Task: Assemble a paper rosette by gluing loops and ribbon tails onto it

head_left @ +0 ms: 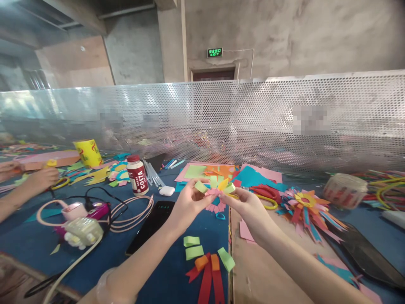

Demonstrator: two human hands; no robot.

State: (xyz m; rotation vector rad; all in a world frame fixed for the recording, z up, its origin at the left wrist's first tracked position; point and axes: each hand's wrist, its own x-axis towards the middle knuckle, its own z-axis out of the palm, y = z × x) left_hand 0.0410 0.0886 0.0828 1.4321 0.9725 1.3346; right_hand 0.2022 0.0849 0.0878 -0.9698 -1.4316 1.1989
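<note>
Between my two hands, over the middle of the table, is a paper flower [215, 193] with a pink folded ring, light green loops and a yellow piece at its top. My left hand [193, 199] pinches its left side, thumb and fingers closed on the edge. On the opposite side my right hand [246, 202] grips the rim in the same way. Nearer to me lie loose green paper loops [193, 252], another green loop [226, 259], and red paper strips [207, 280] with orange loops. A small blue paper loop [220, 215] rests just below the flower.
Left are a phone [151, 226], a coiled cable [131, 215], a red-capped bottle [137, 175] and a yellow tape roll [88, 153]. Right are a finished paper flower [305, 202], red scissors [267, 194] and a dark phone [368, 253]. A co-worker's hand [47, 175] shows far left. A perforated metal screen [152, 114] stands behind.
</note>
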